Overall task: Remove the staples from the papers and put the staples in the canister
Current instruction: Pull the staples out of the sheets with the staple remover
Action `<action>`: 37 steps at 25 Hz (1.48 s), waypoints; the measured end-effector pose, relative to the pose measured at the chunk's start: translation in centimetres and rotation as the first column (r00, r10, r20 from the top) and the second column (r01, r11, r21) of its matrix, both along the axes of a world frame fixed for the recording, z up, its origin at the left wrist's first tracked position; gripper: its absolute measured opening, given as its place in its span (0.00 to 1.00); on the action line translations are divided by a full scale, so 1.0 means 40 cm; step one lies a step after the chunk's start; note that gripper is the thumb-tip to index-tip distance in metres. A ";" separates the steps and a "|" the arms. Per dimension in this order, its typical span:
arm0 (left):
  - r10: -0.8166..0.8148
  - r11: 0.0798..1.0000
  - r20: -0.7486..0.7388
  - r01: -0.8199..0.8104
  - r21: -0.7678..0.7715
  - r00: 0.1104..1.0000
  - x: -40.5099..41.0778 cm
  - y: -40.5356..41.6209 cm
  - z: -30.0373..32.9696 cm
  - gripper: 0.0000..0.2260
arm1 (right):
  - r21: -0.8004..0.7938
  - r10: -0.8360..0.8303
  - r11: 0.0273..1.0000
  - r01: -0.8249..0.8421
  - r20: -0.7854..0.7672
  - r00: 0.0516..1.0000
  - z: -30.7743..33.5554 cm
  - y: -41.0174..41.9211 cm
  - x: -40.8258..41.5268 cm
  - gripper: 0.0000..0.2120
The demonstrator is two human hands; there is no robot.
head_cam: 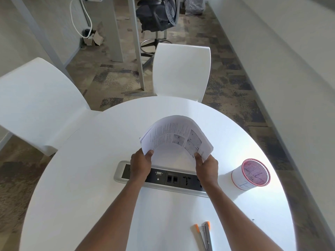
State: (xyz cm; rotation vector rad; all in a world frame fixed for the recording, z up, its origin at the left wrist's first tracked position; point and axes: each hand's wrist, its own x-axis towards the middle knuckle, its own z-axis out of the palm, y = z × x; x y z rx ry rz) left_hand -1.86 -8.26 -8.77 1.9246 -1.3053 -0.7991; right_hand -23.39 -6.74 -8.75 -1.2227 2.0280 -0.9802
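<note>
Head view: both hands [141,165] [207,169] grip papers [176,138], bowed upward, long axis left-right.

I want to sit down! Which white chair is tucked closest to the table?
The white chair on the left: its seat reaches the table edge. The other white chair, straight ahead, shows only its back.

Stack of white printed paper sheets [175,138], bowed upward, held above the middle of the round white table [81,178]. White cylindrical canister with red rim [251,173], upright near the right edge.
</note>
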 end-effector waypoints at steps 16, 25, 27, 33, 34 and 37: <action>-0.461 0.830 0.164 0.358 0.429 0.872 0.163 -0.128 0.212 0.14 | 0.064 0.070 0.994 -0.094 0.306 0.949 0.075 0.044 -0.044 0.12; 0.033 0.990 -0.581 0.053 0.131 0.814 0.158 0.002 0.206 0.33 | 0.006 0.006 1.000 -0.013 0.674 0.739 0.133 0.140 -0.019 0.13; 0.079 0.983 -0.690 0.057 0.172 0.719 0.109 0.045 0.169 0.32 | 0.016 0.000 1.000 -0.016 0.702 0.712 0.126 0.161 -0.004 0.15; 0.129 0.990 -0.762 -0.033 0.140 0.635 -0.023 0.119 0.153 0.14 | 0.036 0.003 0.998 -0.047 0.766 0.642 0.104 0.228 0.063 0.20; 0.138 0.990 -0.743 -0.061 0.130 0.654 -0.024 0.121 0.152 0.12 | 0.037 0.003 0.998 -0.050 0.773 0.635 0.102 0.236 0.071 0.20; 0.132 0.991 -0.694 -0.081 0.105 0.708 -0.011 0.119 0.155 0.10 | 0.023 0.019 0.998 -0.060 0.788 0.615 0.101 0.249 0.086 0.16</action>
